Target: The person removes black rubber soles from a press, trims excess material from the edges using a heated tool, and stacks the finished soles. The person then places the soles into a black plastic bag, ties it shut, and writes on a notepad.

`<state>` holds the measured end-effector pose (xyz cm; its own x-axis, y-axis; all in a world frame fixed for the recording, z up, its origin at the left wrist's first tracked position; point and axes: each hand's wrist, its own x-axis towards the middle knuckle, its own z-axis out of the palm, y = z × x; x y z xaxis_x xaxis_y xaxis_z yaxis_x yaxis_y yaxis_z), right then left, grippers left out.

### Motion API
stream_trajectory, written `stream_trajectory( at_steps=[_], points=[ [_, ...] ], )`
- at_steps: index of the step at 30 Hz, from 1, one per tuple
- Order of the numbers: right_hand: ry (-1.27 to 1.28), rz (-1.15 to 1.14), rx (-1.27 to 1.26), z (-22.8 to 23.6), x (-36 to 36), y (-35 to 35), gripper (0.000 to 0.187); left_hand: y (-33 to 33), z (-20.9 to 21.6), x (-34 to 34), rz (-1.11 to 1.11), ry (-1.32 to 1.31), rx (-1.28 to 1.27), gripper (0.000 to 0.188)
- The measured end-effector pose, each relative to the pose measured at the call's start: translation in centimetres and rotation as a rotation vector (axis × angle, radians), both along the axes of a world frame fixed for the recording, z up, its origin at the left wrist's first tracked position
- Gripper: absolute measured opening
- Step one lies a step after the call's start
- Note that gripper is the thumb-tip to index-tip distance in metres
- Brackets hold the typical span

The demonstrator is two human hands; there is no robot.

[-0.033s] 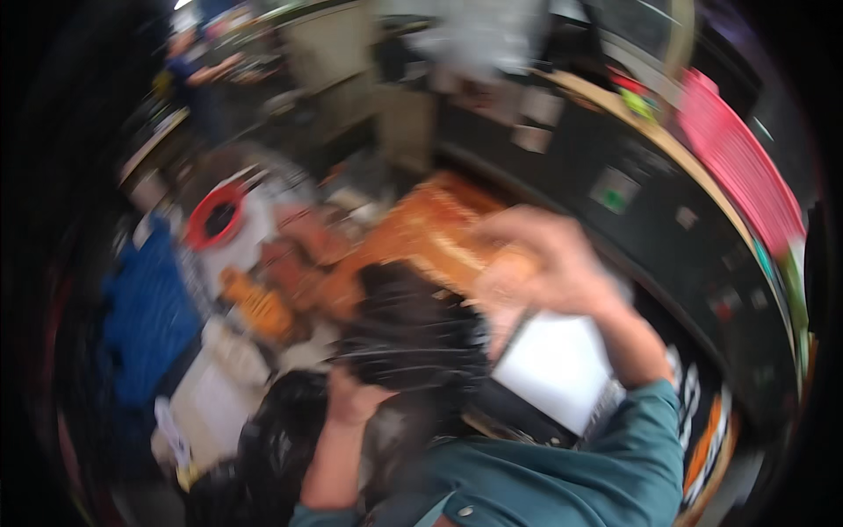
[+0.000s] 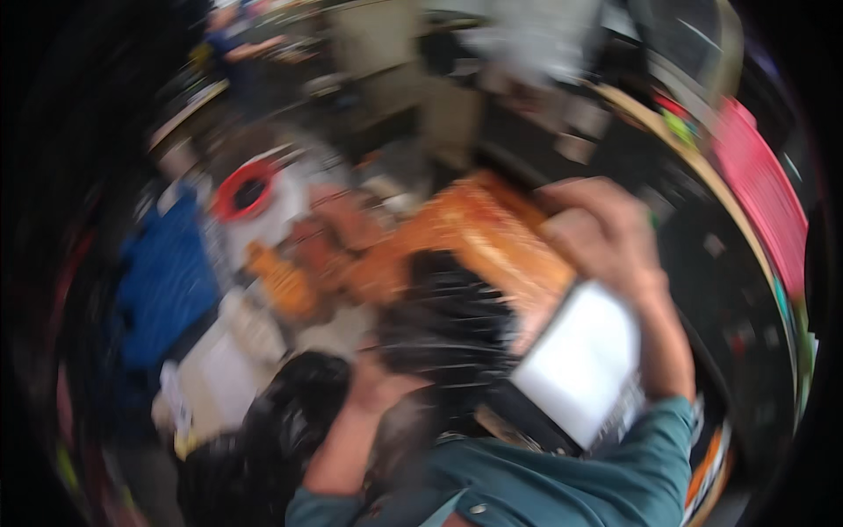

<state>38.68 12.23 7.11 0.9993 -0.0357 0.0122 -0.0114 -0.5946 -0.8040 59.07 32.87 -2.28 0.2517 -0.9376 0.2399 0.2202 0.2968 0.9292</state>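
My left hand (image 2: 379, 379) grips the lower left edge of a black, shiny, creased bundle (image 2: 443, 329), perhaps plastic or cloth. Its fingers are partly hidden behind the bundle. Up and to the right, my right hand (image 2: 597, 228) is raised apart from the bundle, near the far right edge of a glossy orange sheet-like surface (image 2: 479, 224). Motion smears its bent fingers, and whether anything is between them I cannot tell. Below that hand lies a white rectangular sheet or panel (image 2: 580, 360) with a dark border.
To the left are a red ring-shaped rim (image 2: 221, 200), an orange packet (image 2: 283, 279), a blue heap (image 2: 167, 281) and a black plastic bag (image 2: 299, 400). A dark partition (image 2: 702, 255) with a pink basket (image 2: 760, 189) stands at right. Another person (image 2: 233, 53) is far left.
The whole view has shifted, so the scene sits further right. My right hand has moved up and away from the black bundle; my left hand still holds it.
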Motion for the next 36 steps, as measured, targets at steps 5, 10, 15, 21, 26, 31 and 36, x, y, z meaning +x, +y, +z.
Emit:
stream_trajectory(
  at_steps=[5, 10, 15, 21, 26, 31, 36],
  points=[
    [0.181, -0.167, -0.505, -0.7, 0.8, -7.1, 0.085, 0.0, 1.8, -0.2, 0.033, -0.194, 0.057, 0.097],
    [0.251, -0.405, -0.6, -6.2, -2.1, -12.5, 0.082, 0.9, 3.0, -0.7, 0.031, -0.159, -0.012, 0.088],
    [0.255, -0.555, -0.566, -9.3, -5.6, -15.5, 0.078, 4.9, 2.6, -0.7, 0.184, -0.199, -0.085, 0.079],
    [0.222, -0.733, -0.505, -8.4, -9.1, -14.6, 0.075, 9.9, 2.0, -1.7, 0.176, 0.126, -0.086, 0.08],
    [0.136, -0.824, -0.453, -5.7, -10.7, -11.8, 0.072, 15.6, 0.6, -1.8, 0.195, 0.27, -0.144, 0.084],
    [0.04, -0.756, -0.352, -3.9, -7.0, -6.2, 0.069, 24.5, -0.1, -2.8, 0.358, 0.225, -0.117, 0.086],
    [-0.019, -0.376, -0.187, -4.8, 2.3, 1.5, 0.066, 37.6, 0.8, -6.9, 0.64, 0.245, -0.076, 0.06]
  ],
)
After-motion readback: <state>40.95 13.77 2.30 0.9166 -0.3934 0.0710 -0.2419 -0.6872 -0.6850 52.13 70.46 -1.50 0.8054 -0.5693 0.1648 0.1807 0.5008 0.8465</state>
